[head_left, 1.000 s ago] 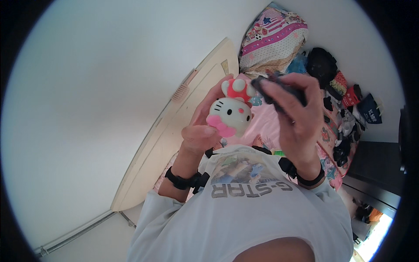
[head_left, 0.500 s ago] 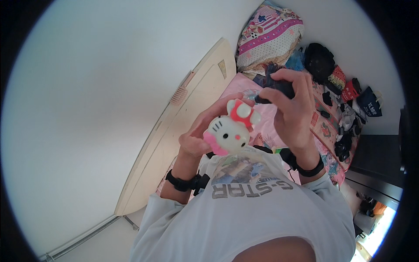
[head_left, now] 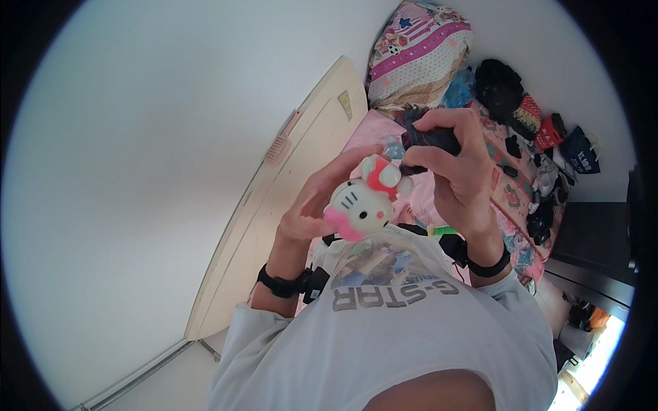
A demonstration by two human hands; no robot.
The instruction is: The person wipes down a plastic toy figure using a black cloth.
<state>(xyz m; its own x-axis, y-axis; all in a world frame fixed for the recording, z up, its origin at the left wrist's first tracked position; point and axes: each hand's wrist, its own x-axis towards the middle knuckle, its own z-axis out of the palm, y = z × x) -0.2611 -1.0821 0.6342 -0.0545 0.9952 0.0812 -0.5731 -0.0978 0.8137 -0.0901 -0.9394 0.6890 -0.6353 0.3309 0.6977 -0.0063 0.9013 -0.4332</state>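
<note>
My left hand [head_left: 308,202] is closed round a white cat-face figure [head_left: 367,212] with a red bow and pink along its lower edge. The face side is turned up toward me; what lies behind it is hidden. To the right and slightly higher, my right hand [head_left: 466,168] has its thumb and forefinger curled round a dark, soft-looking thing [head_left: 435,139]. Its kind cannot be made out, and its edges merge with dark stuff behind. The two hands are apart, above a pink bed sheet [head_left: 423,195]. Both wrists wear black bands.
A cream headboard [head_left: 301,161] with a pink comb [head_left: 279,147] on its edge runs along the left wall. A patterned bedding bundle [head_left: 425,58], black bag [head_left: 499,89], red bag [head_left: 548,133] and dark blue bag [head_left: 580,149] line the back. A black cabinet [head_left: 589,233] stands right.
The cat-face figure has tilted a little and shifted slightly right in my left hand. My right hand stays almost in place. The background has shifted slightly with the view.
</note>
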